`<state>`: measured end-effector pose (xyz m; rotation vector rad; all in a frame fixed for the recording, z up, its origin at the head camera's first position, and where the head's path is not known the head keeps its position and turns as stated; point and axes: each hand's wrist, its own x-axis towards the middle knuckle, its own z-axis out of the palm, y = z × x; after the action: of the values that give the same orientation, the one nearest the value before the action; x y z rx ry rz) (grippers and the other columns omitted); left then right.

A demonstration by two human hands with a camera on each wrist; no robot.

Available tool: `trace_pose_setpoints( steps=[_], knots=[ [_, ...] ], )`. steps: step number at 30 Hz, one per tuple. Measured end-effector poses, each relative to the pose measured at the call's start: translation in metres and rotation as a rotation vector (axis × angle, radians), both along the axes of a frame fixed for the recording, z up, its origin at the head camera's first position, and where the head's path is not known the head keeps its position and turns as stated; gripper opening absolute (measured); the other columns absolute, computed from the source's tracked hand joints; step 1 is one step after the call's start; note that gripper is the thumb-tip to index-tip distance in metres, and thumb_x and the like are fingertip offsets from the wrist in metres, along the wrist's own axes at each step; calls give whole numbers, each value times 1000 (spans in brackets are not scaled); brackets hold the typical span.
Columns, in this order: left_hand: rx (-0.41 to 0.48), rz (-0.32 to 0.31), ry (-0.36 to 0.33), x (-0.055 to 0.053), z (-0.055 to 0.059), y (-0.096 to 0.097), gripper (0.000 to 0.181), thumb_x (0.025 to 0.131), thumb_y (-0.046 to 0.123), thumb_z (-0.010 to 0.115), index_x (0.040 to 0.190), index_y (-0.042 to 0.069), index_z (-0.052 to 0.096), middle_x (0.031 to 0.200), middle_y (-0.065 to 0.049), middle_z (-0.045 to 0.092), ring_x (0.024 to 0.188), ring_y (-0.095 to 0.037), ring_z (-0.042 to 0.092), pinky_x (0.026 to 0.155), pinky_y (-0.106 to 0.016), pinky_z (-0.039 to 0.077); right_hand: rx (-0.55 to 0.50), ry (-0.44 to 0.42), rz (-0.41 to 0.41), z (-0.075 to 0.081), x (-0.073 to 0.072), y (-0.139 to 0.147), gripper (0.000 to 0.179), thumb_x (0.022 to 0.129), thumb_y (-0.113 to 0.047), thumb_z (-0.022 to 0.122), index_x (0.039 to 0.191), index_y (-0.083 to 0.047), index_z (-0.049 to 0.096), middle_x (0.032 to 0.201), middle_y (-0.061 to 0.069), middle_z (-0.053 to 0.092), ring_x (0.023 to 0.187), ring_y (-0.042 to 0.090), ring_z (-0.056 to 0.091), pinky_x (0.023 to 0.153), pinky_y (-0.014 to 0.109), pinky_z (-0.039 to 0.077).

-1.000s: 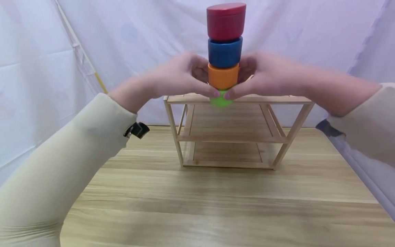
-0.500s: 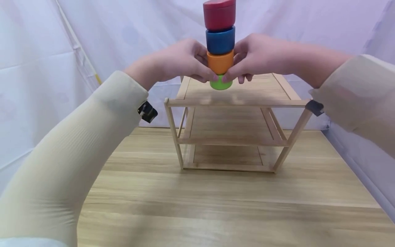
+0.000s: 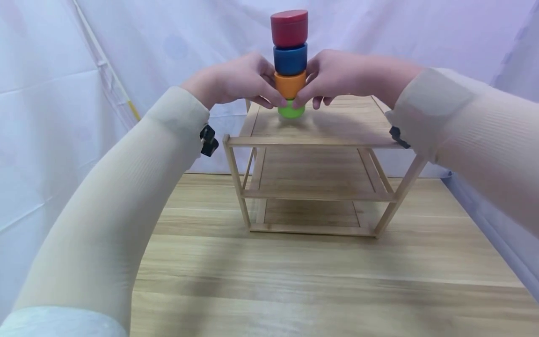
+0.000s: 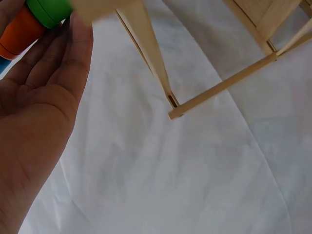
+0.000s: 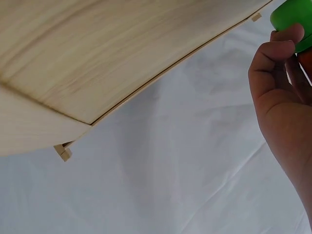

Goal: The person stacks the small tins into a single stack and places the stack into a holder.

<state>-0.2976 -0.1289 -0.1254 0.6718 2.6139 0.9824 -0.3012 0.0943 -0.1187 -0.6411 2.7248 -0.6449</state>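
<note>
A tower of round cups stands upright between my two hands, over the top board of a wooden shelf [image 3: 349,121]. From the top down come a red cup [image 3: 289,30], a blue cup [image 3: 290,60], an orange cup [image 3: 290,85] and a small green cup [image 3: 291,110]. My left hand [image 3: 248,82] holds the tower from the left, thumb at the green cup. From the right my right hand [image 3: 337,77] holds it likewise, the two thumb tips close together in front. The left wrist view shows fingers along the green cup [image 4: 48,10] and orange cup [image 4: 22,31].
The shelf has a middle board [image 3: 316,171] and a bottom board [image 3: 311,213], with slanted legs. It stands on a wood-grain table [image 3: 294,281]. White cloth [image 3: 177,37] hangs behind, and a pole [image 3: 103,54] leans at the left.
Both hands have carried the cup tower away from me and slightly left, over the shelf's top board. More of that board shows now, and the tower looks smaller.
</note>
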Motion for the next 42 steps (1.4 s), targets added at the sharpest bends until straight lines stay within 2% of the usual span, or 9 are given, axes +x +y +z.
trace_pose_setpoints(
  steps=[5, 11, 15, 19, 22, 27, 30, 36, 42],
  knots=[
    [12, 13, -25, -4, -5, -6, 56, 96, 22, 81, 145, 4, 59, 141, -7, 66, 119, -23, 70, 108, -31, 57, 7, -17, 2, -2, -4, -8, 69, 92, -49, 80, 144, -11, 55, 128, 6, 65, 96, 21, 69, 92, 31, 57],
    [-30, 1, -36, 1, -5, -2, 59, 96, 23, 81, 147, 5, 57, 141, -6, 64, 119, -22, 70, 108, -30, 57, 41, -15, 3, -3, 4, -7, 69, 91, -50, 82, 141, -9, 56, 126, 8, 68, 94, 20, 70, 89, 32, 58],
    [-66, -13, -60, 7, -2, 6, 62, 96, 24, 82, 148, 5, 54, 141, -6, 64, 121, -21, 70, 108, -29, 57, 66, -38, 0, -1, 11, 0, 71, 92, -51, 81, 143, -10, 55, 128, 10, 69, 97, 22, 70, 93, 36, 56],
    [-50, -26, -83, 8, -3, 16, 60, 96, 20, 81, 147, 4, 54, 140, -8, 64, 120, -22, 70, 105, -28, 58, 61, -63, -8, -3, 14, 8, 73, 94, -51, 79, 147, -9, 52, 134, 12, 66, 101, 25, 68, 100, 40, 54],
    [-36, -35, -107, 4, -10, 23, 58, 96, 18, 81, 146, 3, 55, 140, -9, 65, 119, -23, 71, 103, -29, 60, 42, -77, -10, -12, 14, 15, 71, 95, -47, 79, 147, -7, 52, 135, 14, 66, 100, 26, 68, 99, 40, 55],
    [-24, -30, -137, -5, -27, 31, 54, 95, 18, 81, 142, 3, 59, 137, -10, 68, 116, -24, 72, 101, -30, 61, -16, -122, -14, -29, 11, 24, 67, 96, -40, 79, 147, -6, 51, 136, 15, 66, 95, 27, 70, 91, 35, 58],
    [7, -24, -138, -10, -33, 34, 49, 95, 16, 82, 137, 1, 62, 133, -12, 70, 112, -25, 73, 99, -31, 62, -40, -135, -14, -33, 6, 27, 69, 96, -38, 80, 149, -6, 49, 137, 16, 65, 94, 26, 70, 87, 34, 58],
    [45, -18, -121, -18, -36, 40, 42, 94, 13, 81, 131, 0, 66, 126, -12, 71, 106, -24, 71, 98, -31, 62, -46, -164, -21, -31, -3, 32, 70, 97, -37, 79, 152, -7, 46, 140, 15, 63, 96, 26, 70, 88, 35, 58],
    [44, -7, -110, -23, -33, 42, 41, 96, 16, 79, 131, 1, 66, 120, -12, 69, 103, -24, 68, 99, -32, 62, -40, -171, -39, -26, -8, 33, 71, 98, -37, 78, 153, -8, 44, 144, 15, 60, 99, 26, 69, 91, 35, 58]
  ],
)
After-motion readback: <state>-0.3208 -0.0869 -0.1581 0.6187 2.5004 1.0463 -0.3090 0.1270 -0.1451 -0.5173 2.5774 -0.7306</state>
